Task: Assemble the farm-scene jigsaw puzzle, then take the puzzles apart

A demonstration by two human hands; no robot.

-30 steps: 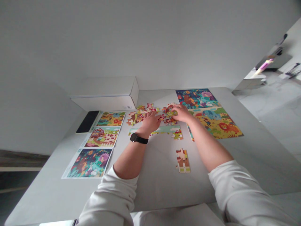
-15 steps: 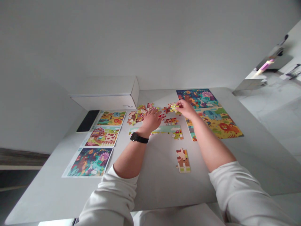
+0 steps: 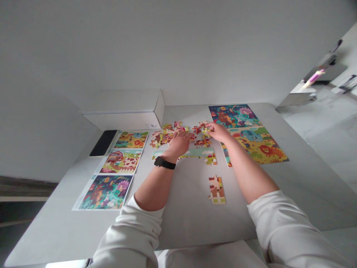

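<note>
My left hand [image 3: 180, 143], with a black watch [image 3: 164, 163] on its wrist, lies palm down with fingers stretched over a pile of loose jigsaw pieces [image 3: 158, 138]. The pieces beneath it are partly hidden. At the pile's right side, my right hand [image 3: 218, 131] has its thumb and index finger bent around a yellow-green puzzle piece [image 3: 206, 132], low among other pieces. Below the pile lies a joined strip of puzzle [image 3: 195, 153] with sky and grass, partly covered by my left hand. Nearer me rests a small joined section [image 3: 216, 190] with brown and white patches.
On the left are three printed picture sheets [image 3: 119, 162] and a black phone [image 3: 103, 143]. A white box [image 3: 122, 108] stands at the back left against the wall. Two puzzle pictures, a dark one [image 3: 235, 116] and a yellow one [image 3: 259, 145], lie on the right.
My right hand has moved slightly left and down, bringing the yellow-green piece lower among the others. My left hand has stayed nearly in place over the pile.
</note>
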